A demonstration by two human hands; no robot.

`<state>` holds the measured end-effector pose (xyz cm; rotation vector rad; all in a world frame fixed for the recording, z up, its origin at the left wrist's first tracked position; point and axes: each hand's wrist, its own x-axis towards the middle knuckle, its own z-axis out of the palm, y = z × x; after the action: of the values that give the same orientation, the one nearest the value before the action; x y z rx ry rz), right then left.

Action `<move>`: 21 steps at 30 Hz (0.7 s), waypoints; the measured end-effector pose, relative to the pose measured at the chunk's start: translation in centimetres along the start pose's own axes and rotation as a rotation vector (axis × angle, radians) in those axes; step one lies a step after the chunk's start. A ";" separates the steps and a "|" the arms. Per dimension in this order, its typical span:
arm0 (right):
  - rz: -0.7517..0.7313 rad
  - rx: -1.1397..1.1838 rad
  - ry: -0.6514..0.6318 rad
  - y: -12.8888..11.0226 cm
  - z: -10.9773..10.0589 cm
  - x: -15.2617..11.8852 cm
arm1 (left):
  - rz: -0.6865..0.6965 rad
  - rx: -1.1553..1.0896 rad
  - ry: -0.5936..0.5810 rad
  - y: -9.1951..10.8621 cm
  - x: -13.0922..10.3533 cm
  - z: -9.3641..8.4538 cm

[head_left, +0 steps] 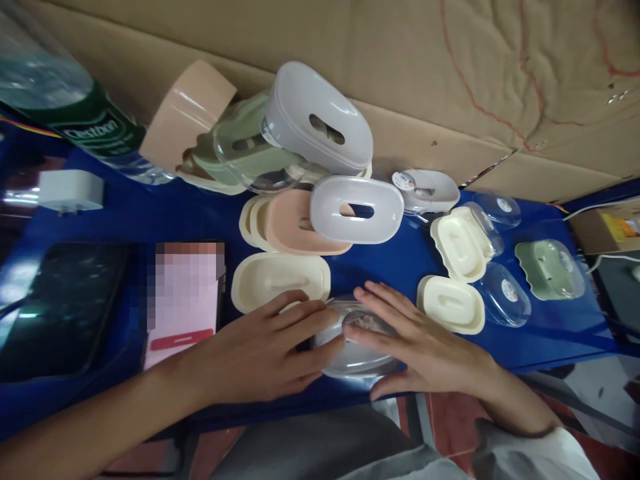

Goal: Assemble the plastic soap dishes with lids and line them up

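A soap box with a clear lid (357,367) and a round sticker lies at the table's front edge. From the left, my left hand (273,350) reaches to it with fingers apart, their tips at the lid's left side. My right hand (425,343) lies over its right part, fingers spread and thumb stretched toward the near edge. Neither hand is closed round the box, and the fingers hide part of it. Just behind my left hand sits a cream tray (280,273). A cream slotted piece (453,303) is to the right of my right hand.
Grey slotted pieces (357,210) and peach ones (290,223) are piled behind. Clear lids (505,297) and a green box (547,270) stand at right. A phone (185,300), a charger (70,190) and a water bottle (100,133) are at left. Cardboard (400,67) walls the back.
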<state>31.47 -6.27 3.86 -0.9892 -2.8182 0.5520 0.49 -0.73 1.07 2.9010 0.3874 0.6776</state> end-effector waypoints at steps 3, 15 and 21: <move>-0.022 -0.040 -0.007 -0.1 0.3 0.0 | -0.003 0.000 -0.015 -0.1 0.0 0.1; 0.052 -0.258 0.086 -0.7 1.3 0.3 | -0.006 0.116 -0.031 -0.7 -0.5 0.2; 0.062 -0.351 0.101 -0.9 2.1 0.3 | -0.011 0.109 -0.009 -0.9 -0.5 0.4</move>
<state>30.23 -7.38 2.27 -1.1255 -2.8572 0.0062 0.10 -0.02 0.34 3.0005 0.4533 0.6611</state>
